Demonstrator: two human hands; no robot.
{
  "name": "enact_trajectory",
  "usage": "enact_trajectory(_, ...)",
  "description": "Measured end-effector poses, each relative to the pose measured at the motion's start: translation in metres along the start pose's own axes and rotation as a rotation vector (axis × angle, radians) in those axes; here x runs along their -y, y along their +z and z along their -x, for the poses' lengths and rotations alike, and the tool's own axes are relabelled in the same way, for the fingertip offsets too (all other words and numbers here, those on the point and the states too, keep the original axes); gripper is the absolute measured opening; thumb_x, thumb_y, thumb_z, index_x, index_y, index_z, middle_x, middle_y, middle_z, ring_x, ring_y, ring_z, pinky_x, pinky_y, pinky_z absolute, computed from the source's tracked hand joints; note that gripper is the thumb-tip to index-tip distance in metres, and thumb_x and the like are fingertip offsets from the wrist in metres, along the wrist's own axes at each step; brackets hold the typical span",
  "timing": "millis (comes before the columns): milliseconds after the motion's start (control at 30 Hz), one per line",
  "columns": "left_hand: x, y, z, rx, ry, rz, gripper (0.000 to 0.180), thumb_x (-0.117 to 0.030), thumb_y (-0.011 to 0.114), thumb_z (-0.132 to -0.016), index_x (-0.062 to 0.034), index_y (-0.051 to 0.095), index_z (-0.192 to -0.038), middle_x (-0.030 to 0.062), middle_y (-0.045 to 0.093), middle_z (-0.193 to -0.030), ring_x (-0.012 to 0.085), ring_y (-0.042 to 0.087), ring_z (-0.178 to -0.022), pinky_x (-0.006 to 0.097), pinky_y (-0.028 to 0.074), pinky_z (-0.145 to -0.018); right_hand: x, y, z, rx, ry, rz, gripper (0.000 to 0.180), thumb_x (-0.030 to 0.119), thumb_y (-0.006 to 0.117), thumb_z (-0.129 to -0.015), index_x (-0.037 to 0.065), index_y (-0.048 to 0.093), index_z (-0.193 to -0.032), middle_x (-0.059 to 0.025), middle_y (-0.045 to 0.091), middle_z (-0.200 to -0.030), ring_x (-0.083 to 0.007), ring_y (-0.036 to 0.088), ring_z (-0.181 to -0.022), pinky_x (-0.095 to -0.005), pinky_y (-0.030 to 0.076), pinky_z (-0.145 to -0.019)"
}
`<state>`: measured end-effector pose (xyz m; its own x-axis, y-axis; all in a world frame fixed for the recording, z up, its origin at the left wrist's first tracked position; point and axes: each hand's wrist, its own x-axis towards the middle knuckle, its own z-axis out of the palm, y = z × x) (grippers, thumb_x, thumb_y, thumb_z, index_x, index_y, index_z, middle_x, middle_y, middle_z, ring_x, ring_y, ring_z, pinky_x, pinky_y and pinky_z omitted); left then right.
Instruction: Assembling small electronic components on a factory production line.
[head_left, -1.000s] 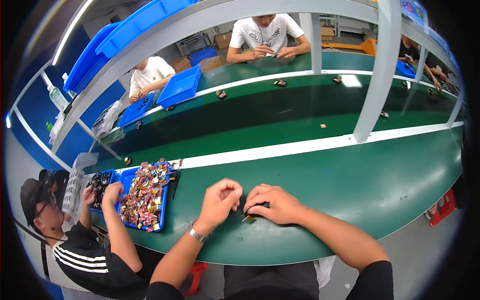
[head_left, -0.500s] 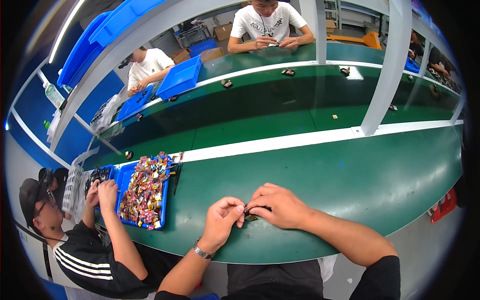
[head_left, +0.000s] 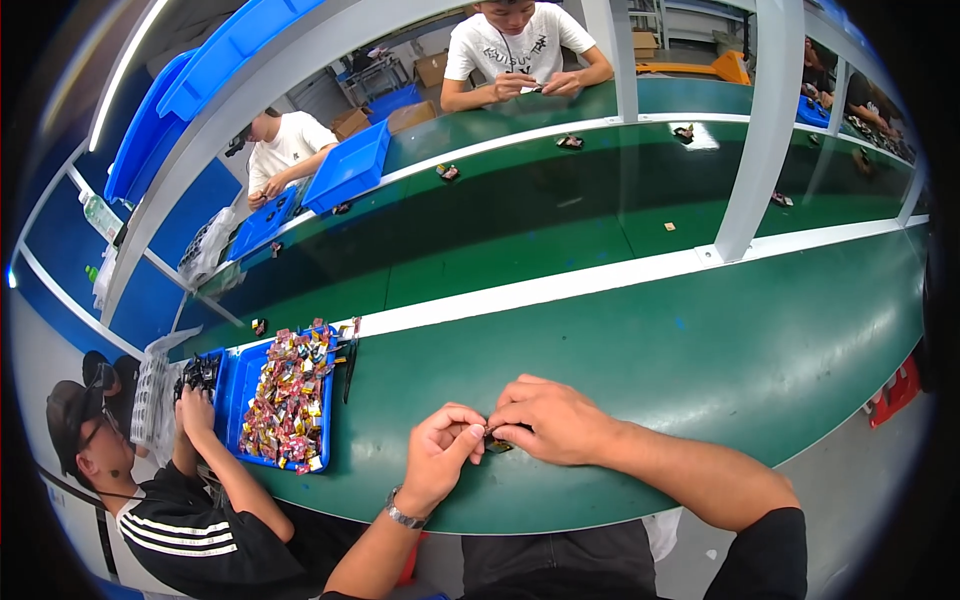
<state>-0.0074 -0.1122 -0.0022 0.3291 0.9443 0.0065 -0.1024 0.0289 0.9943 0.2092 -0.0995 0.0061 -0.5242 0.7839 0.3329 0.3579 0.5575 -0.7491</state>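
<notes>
Over the green tabletop near its front edge, my left hand (head_left: pixel 443 452) and my right hand (head_left: pixel 552 420) meet fingertip to fingertip. Between them they pinch a small dark electronic part (head_left: pixel 499 446) with a yellowish patch on its lower side. The thumb and forefinger of my left hand are closed at its left end. My right hand curls over it from above, so its fingers cover most of the part and its exact kind cannot be made out.
Left of my hands, a blue tray (head_left: pixel 236 405) holds a heap of small pink, yellow and silver parts. Black tweezers (head_left: pixel 349 372) lie beside it. A co-worker (head_left: pixel 175 505) sits at the left, hands at a tray of black parts (head_left: pixel 203 372). A white post (head_left: pixel 752 150) stands beyond the table.
My view has turned slightly. Both my hands keep their pinch on the small part with little movement. The left co-worker's hands have lowered toward the tray of black parts.
</notes>
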Motion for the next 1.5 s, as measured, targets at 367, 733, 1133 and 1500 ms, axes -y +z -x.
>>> enact_trajectory(367, -0.003, -0.007, 0.0, 0.102, -0.071, -0.024, 0.007, 0.0, 0.06, -0.095, 0.0037, 0.062, -0.101, 0.0065, 0.059, -0.095, 0.0119, 0.061, -0.074, 0.025, 0.052, -0.064, -0.003, 0.0, 0.0, 0.061, -0.02, 0.035, 0.015, 0.017, 0.067, -0.089, 0.009, 0.073, -0.1, -0.0041, 0.065, -0.096, -0.0248, 0.059, -0.095, -0.0376, 0.05, -0.084)
enact_trajectory(733, -0.006, -0.011, -0.001, 0.17, -0.086, -0.06, 0.009, 0.001, 0.061, -0.094, 0.0044, 0.062, -0.103, 0.008, 0.058, -0.1, 0.0129, 0.061, -0.079, 0.026, 0.052, -0.067, -0.003, -0.003, 0.0, 0.121, -0.007, 0.06, 0.016, 0.018, 0.067, -0.089, 0.008, 0.074, -0.1, -0.0054, 0.065, -0.095, -0.0257, 0.059, -0.095, -0.0375, 0.05, -0.085)
enact_trajectory(1133, -0.006, -0.017, -0.003, 0.267, -0.103, -0.085, 0.008, 0.002, 0.063, -0.092, 0.0041, 0.062, -0.1, 0.0075, 0.059, -0.1, 0.0123, 0.06, -0.08, 0.025, 0.052, -0.068, -0.003, -0.008, -0.002, 0.143, -0.052, 0.054, 0.013, 0.018, 0.068, -0.089, 0.009, 0.074, -0.097, -0.0041, 0.065, -0.093, -0.0248, 0.059, -0.093, -0.0372, 0.05, -0.083)
enact_trajectory(1500, 0.001, -0.011, -0.001, 0.126, -0.049, 0.002, 0.006, 0.0, 0.061, -0.095, 0.0006, 0.058, -0.1, 0.0075, 0.06, -0.093, 0.0124, 0.06, -0.075, 0.025, 0.051, -0.065, -0.005, -0.004, -0.002, 0.028, -0.044, 0.004, 0.014, 0.018, 0.067, -0.09, 0.009, 0.074, -0.098, -0.0041, 0.066, -0.097, -0.0249, 0.06, -0.097, -0.0375, 0.05, -0.086)
